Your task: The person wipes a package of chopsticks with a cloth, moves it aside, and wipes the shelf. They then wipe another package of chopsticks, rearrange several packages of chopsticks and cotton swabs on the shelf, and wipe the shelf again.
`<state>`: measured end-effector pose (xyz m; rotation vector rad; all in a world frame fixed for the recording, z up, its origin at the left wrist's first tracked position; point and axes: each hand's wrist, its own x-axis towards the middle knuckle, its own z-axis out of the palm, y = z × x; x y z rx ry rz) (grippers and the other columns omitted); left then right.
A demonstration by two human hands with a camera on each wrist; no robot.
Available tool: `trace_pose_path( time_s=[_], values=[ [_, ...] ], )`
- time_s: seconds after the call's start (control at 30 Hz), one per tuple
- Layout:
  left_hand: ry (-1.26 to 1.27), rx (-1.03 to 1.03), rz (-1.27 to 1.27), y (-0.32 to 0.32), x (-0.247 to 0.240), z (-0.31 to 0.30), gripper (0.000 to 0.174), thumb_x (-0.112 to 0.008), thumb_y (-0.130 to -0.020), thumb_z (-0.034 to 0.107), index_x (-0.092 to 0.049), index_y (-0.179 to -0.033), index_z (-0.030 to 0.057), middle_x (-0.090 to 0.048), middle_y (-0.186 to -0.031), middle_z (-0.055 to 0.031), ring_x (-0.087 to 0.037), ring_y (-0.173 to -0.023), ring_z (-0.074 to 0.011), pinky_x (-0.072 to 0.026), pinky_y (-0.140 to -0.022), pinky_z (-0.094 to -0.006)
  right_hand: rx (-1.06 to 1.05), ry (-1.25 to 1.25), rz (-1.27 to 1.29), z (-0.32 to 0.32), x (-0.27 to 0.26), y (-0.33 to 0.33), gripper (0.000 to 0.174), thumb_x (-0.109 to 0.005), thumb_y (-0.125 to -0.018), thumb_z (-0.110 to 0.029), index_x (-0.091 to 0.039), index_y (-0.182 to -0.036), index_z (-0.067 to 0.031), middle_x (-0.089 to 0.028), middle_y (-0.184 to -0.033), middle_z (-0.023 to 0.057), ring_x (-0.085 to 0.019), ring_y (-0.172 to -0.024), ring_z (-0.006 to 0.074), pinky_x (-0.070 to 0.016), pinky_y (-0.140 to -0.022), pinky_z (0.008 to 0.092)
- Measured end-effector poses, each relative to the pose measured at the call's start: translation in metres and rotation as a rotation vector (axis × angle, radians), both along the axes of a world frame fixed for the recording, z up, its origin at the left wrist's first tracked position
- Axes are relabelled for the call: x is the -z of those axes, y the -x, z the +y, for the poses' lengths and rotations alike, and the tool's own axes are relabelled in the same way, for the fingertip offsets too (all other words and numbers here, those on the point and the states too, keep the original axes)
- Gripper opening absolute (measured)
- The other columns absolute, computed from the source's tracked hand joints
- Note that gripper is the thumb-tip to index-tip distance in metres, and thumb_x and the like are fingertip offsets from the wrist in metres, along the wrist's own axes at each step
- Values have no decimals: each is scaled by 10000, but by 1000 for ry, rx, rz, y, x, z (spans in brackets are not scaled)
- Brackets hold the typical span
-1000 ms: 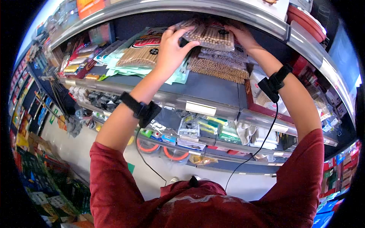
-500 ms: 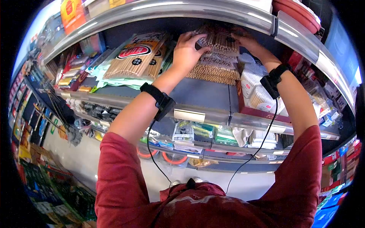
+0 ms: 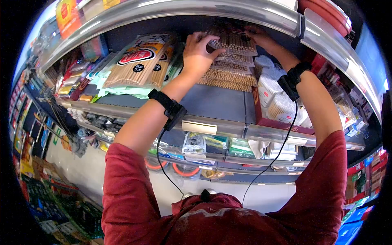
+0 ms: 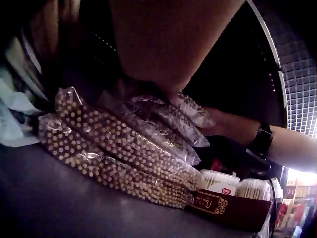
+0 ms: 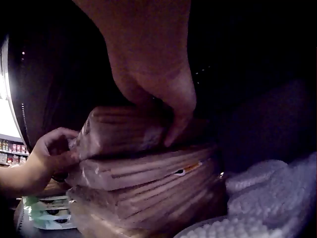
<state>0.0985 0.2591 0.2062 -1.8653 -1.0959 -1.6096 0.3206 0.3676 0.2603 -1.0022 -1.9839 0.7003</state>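
Note:
A clear bag of wooden chopsticks (image 3: 237,44) lies on top of a stack of similar bags (image 3: 226,77) deep on the shelf. My left hand (image 3: 197,56) holds its left end, thumb and fingers bent around the edge. At the opposite end my right hand (image 3: 262,38) grips it from above; in the right wrist view the thumb of that hand (image 5: 161,84) presses along the side of the top bag (image 5: 121,131). From the left wrist, the rounded chopstick ends of the lower bags (image 4: 119,144) show in rows.
Larger chopstick packs with a red label (image 3: 136,61) lie to the left on pale green packs. Right of the stack stands a dark red box (image 3: 265,116) with tubs of cotton swabs (image 3: 281,107). The upper shelf's edge (image 3: 196,11) runs close above my hands.
The bag, held up and tilted over the stack a second ago, has come down onto it, farther back. Both hands have stayed on it; the last half second shows little movement.

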Motion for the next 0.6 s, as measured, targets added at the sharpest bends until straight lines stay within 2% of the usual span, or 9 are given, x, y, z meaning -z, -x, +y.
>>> trace_pose_path(
  time_s=[0.1,0.17,0.2,0.23,0.3,0.33,0.4,0.5,0.6],
  values=[
    [-17,-26,59,3,-1,0,375,-699,-584,399,-593,-856,165,-473,-883,-93,-448,-875,-283,-406,-736,-371,67,-201,-135,11,8,0,383,-486,-846,-342,-450,-1118,-75,-536,-723,38,-481,-601,102,-389,-578,277],
    [18,-56,85,4,-1,-1,402,-689,-598,423,-586,-877,152,-487,-862,-103,-452,-875,-289,-397,-751,-378,126,-585,-359,22,14,-2,438,-443,-855,-382,-430,-1145,-53,-576,-849,101,-541,-665,176,-417,-652,330],
    [47,-89,111,5,-1,-2,431,-679,-612,446,-579,-898,140,-502,-841,-113,-457,-875,-294,-388,-766,-384,131,-574,-539,29,12,-4,487,-381,-864,-427,-420,-1161,-43,-555,-999,137,-554,-818,247,-410,-758,375],
    [50,-88,113,6,-1,0,431,-679,-612,446,-579,-898,140,-502,-841,-113,-457,-875,-294,-388,-766,-384,131,-570,-537,14,9,1,487,-381,-864,-427,-420,-1161,-43,-555,-999,137,-554,-818,247,-410,-758,375],
    [239,-160,151,10,-2,4,505,-659,-624,485,-556,-961,124,-522,-874,-142,-470,-892,-307,-392,-782,-379,256,-287,-650,-30,-6,21,516,-347,-870,-437,-378,-1212,-52,-454,-1178,159,-438,-1079,283,-338,-901,366],
    [240,-165,150,14,-2,8,505,-659,-624,485,-556,-961,124,-522,-874,-142,-470,-892,-307,-392,-782,-379,251,-288,-650,-30,-4,25,516,-347,-870,-437,-378,-1212,-52,-454,-1178,159,-438,-1079,283,-338,-901,366],
    [435,27,85,24,-2,16,526,-655,-626,500,-545,-998,146,-493,-965,-151,-485,-928,-339,-401,-794,-383,180,-304,-597,-31,0,31,801,-287,-776,-648,-210,-1313,-59,-188,-1355,185,-153,-1262,322,-124,-1034,385],
    [504,137,95,29,0,17,549,-645,-663,464,-522,-1076,123,-502,-1069,-181,-487,-984,-358,-400,-820,-366,49,-242,-712,-69,-3,43,672,-305,-841,-534,-171,-1326,-88,-158,-1373,148,-117,-1276,284,-94,-1043,355],
    [591,297,85,39,5,16,576,-632,-694,426,-481,-1144,100,-484,-1141,-182,-458,-1039,-352,-390,-841,-354,9,-262,-763,-66,2,37,803,-279,-784,-639,-118,-1335,-78,-72,-1391,138,-59,-1284,285,-64,-1044,376]
  ],
)
